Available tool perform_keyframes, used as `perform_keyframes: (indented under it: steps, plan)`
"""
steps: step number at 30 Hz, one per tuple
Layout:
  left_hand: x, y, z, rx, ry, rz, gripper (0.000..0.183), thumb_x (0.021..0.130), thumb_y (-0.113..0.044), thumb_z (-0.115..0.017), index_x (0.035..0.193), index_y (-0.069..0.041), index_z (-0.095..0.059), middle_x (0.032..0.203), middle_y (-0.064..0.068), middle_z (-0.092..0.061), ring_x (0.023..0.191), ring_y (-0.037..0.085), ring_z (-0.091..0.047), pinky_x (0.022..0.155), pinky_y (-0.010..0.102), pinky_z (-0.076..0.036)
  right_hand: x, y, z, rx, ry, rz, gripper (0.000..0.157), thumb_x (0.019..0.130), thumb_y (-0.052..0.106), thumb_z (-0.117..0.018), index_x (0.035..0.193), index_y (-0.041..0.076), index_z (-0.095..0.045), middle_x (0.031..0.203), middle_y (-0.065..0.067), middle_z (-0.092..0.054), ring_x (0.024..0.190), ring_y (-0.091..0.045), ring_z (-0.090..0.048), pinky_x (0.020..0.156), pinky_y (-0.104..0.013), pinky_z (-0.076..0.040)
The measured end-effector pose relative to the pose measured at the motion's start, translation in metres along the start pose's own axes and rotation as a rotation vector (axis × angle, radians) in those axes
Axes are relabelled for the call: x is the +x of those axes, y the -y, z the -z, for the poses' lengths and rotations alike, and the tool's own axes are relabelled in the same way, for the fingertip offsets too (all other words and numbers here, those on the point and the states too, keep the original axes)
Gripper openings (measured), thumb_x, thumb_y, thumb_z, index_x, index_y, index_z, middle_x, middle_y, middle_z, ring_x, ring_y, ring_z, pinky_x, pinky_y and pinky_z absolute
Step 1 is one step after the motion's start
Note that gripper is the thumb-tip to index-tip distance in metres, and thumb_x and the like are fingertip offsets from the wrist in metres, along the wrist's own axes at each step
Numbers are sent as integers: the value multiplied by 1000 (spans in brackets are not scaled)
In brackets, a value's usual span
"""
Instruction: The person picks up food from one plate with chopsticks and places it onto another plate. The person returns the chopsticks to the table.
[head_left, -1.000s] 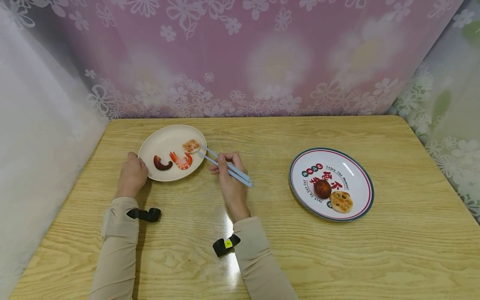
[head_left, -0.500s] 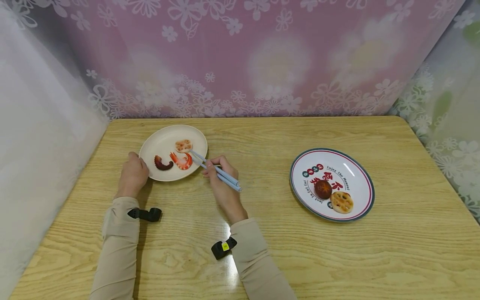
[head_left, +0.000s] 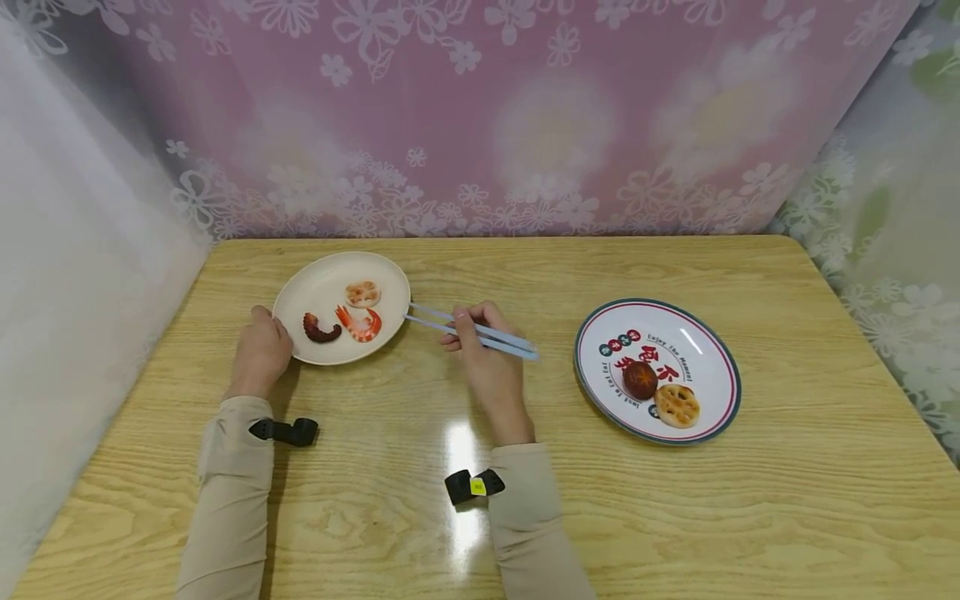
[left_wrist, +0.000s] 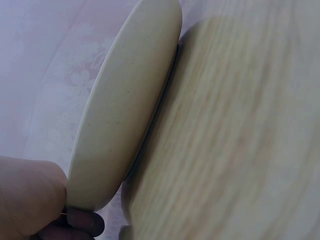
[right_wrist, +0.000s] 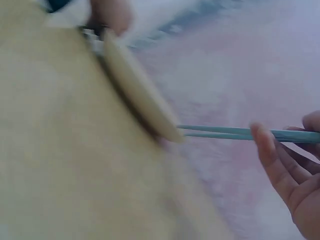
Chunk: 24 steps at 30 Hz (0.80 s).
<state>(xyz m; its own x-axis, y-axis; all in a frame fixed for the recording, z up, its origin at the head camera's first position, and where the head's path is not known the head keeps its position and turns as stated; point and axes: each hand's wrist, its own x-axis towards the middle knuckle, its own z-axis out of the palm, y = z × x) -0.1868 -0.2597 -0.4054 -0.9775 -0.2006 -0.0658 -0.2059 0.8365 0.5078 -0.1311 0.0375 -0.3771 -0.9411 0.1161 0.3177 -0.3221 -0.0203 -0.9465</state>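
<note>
My left hand (head_left: 260,353) grips the near-left rim of a cream plate (head_left: 315,287); in the left wrist view, fingers lie under the rim and the thumb side is above. On that plate lie a lotus root slice (head_left: 363,293), a shrimp (head_left: 360,325) and a dark curled octopus tentacle (head_left: 322,328). My right hand (head_left: 489,367) holds a pair of light blue chopsticks (head_left: 487,335) just right of the plate. Their tips are slightly apart at the plate's right rim, with no food between them. Whether they touch the rim I cannot tell.
To the right stands a white plate (head_left: 705,358) with a dark green edge, red ring and printed lettering. It carries a brown mushroom cap (head_left: 641,380) and a browned lotus root slice (head_left: 677,406). A flowered pink curtain (head_left: 480,125) hangs behind the wooden table (head_left: 480,267).
The lotus root slice moved left from the cream plate's right side and now lies above the shrimp. My right hand drew back to the right with the chopsticks. My left hand stayed on the rim.
</note>
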Motion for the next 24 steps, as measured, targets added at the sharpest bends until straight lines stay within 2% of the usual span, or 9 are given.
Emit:
perform_keyframes:
  steps: [4, 11, 16, 19, 24]
  plan:
    - [1, 1, 0, 0, 4, 3, 36, 102, -14, -20, 118, 15, -33, 98, 43, -53, 85, 45, -56, 67, 52, -45, 3, 17, 18, -76, 9, 38, 27, 99, 16, -55, 93, -10, -61, 83, -22, -68, 68, -33, -68, 62, -38, -56]
    - [1, 1, 0, 1, 7, 1, 35, 102, -14, -21, 117, 15, -33, 96, 44, -53, 83, 46, -56, 65, 52, -45, 2, 45, 42, -357, 70, 6, 20, 98, 18, -57, 88, 3, -63, 72, -7, -67, 64, -20, -67, 58, -31, -54]
    - [1, 0, 0, 3, -4, -5, 35, 101, -14, -21, 116, 15, -33, 96, 44, -53, 83, 47, -56, 65, 53, -45, 0, 62, 53, -412, 70, 9, 19, 98, 19, -57, 86, 5, -63, 69, -7, -68, 61, -14, -65, 55, -28, -52]
    - [1, 0, 0, 4, 4, 3, 36, 101, -14, -21, 118, 16, -33, 98, 45, -52, 86, 48, -57, 67, 53, -45, -2, 71, 63, -424, 69, -24, 20, 99, 19, -56, 86, 5, -62, 69, -10, -68, 61, -14, -64, 56, -29, -52]
    - [0, -1, 0, 7, 11, 9, 36, 102, -14, -20, 119, 16, -32, 98, 45, -53, 84, 46, -56, 65, 52, -45, -7, 87, 86, -496, 21, -144, 25, 100, 26, -54, 90, 4, -60, 76, -12, -66, 65, -15, -66, 61, -28, -53]
